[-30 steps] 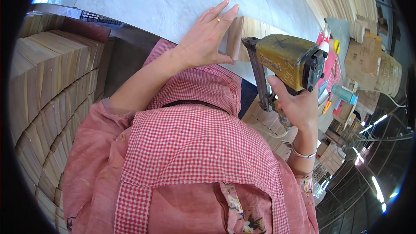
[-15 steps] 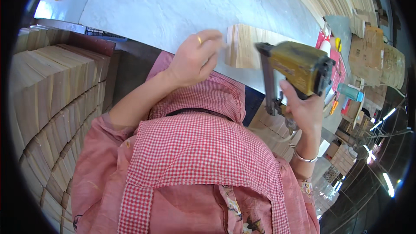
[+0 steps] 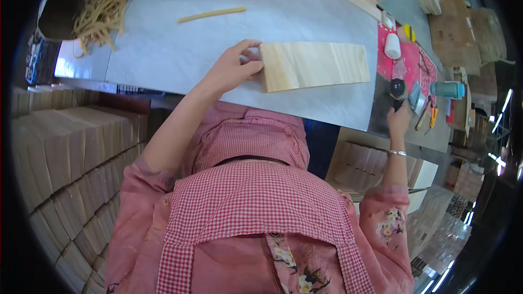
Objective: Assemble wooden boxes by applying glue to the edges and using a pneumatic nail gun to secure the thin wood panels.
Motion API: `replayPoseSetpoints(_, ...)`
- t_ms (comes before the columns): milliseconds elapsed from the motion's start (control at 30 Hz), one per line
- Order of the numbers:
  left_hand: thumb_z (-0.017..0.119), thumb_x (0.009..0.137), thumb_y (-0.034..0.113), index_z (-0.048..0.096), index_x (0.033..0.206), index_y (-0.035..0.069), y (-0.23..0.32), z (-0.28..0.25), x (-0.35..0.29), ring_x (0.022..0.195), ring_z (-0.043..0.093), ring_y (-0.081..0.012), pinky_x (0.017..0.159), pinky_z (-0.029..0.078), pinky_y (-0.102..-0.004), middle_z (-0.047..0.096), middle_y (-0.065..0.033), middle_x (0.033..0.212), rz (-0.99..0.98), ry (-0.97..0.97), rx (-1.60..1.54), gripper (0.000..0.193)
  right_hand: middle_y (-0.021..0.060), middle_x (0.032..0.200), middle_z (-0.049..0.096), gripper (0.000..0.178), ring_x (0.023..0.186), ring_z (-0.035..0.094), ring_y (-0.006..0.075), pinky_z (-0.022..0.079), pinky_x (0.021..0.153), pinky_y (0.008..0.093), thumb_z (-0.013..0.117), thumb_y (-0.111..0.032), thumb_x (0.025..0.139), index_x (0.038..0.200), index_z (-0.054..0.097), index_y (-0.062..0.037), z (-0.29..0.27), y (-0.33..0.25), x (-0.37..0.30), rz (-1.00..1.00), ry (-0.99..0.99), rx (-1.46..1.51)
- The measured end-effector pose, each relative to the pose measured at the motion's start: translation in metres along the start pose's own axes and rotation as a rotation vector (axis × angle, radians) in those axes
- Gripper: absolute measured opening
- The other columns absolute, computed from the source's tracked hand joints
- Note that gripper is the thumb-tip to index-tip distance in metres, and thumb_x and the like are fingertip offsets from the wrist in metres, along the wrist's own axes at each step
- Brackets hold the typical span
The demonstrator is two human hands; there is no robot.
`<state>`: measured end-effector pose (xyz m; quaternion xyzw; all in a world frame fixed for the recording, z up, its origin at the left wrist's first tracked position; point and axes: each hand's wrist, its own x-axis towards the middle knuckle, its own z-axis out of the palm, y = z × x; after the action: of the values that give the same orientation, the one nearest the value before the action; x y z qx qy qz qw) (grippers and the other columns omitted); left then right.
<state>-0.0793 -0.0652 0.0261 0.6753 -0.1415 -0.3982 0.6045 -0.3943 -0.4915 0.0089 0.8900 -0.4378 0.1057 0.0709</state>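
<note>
A pale wooden board (image 3: pixel 313 65) lies flat on the grey tabletop (image 3: pixel 163 54). My left hand (image 3: pixel 231 71) grips the board's left end, thumb and fingers around its edge. My right hand (image 3: pixel 399 120) is far off to the right at the table's edge, fingers curled around a nail gun (image 3: pixel 397 88). Only the gun's black top end shows above the hand, standing on a dark mat. The hand is well apart from the board.
A bundle of yellowish strips (image 3: pixel 103 8) lies at the far left and a single strip (image 3: pixel 212 14) beyond the board. A pink mat (image 3: pixel 406 62) at the right carries a white bottle (image 3: pixel 392 46) and small tools. Stacked boards (image 3: pixel 65 147) stand at my left.
My right hand has carried the nail gun away from the board to the right and down to the mat. My left hand has slid to the board's left end; the whole board now shows.
</note>
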Motion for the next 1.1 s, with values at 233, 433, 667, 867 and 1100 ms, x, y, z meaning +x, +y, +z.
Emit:
replayPoseSetpoints(233,0.064,0.09,0.005,0.061,0.134,-0.002,-0.006,-0.008,0.005,0.092,0.064,-0.0185,0.081,0.056,-0.0266,0.064,-0.0121,0.108,0.041,0.045,0.008,0.044,0.0201,0.102,0.072,0.033,0.081,0.067,0.042,0.055,0.077,0.0452,0.069,-0.021,0.09,0.114,0.068,0.0007,-0.001,-0.022,0.01,-0.039,0.135,0.009)
replayPoseSetpoints(433,0.067,0.089,0.005,0.068,0.125,-0.005,0.002,-0.002,0.011,0.083,0.066,-0.0168,0.08,0.056,-0.0252,0.07,-0.0112,0.099,-0.028,0.113,-0.013,0.038,0.0113,0.081,0.071,0.022,0.068,0.064,0.0213,0.052,0.067,0.0319,0.064,-0.013,0.092,0.103,0.071,0.0044,-0.024,-0.108,0.038,-0.109,-0.114,0.876)
replayPoseSetpoints(667,0.071,0.086,0.004,0.073,0.115,-0.006,0.021,0.0,0.024,0.078,0.066,-0.0165,0.078,0.057,-0.0254,0.072,-0.0117,0.09,-0.128,0.096,0.057,0.031,0.0057,0.077,0.068,0.019,0.064,0.061,0.0141,0.054,0.061,0.0273,0.059,-0.009,0.093,0.099,0.071,0.0048,0.004,-0.121,0.082,-0.14,-0.724,1.022)
replayPoseSetpoints(867,0.074,0.083,0.002,0.076,0.108,-0.006,0.029,-0.009,0.036,0.078,0.066,-0.0161,0.077,0.057,-0.0254,0.072,-0.012,0.087,-0.174,0.07,0.083,0.026,0.0024,0.076,0.065,0.016,0.062,0.062,0.0113,0.056,0.057,0.0248,0.057,-0.005,0.092,0.094,0.07,0.0025,-0.006,-0.126,0.095,-0.098,-0.964,1.047)
replayPoseSetpoints(1100,0.073,0.082,0.001,0.075,0.107,-0.006,0.036,-0.007,0.037,0.078,0.066,-0.0158,0.075,0.057,-0.0252,0.072,-0.0122,0.089,-0.228,0.04,0.103,0.026,0.0044,0.074,0.064,0.015,0.056,0.06,0.0127,0.058,0.051,0.0279,0.053,0.0,0.089,0.089,0.068,0.0022,0.013,-0.13,0.113,-0.16,-1.097,0.935)
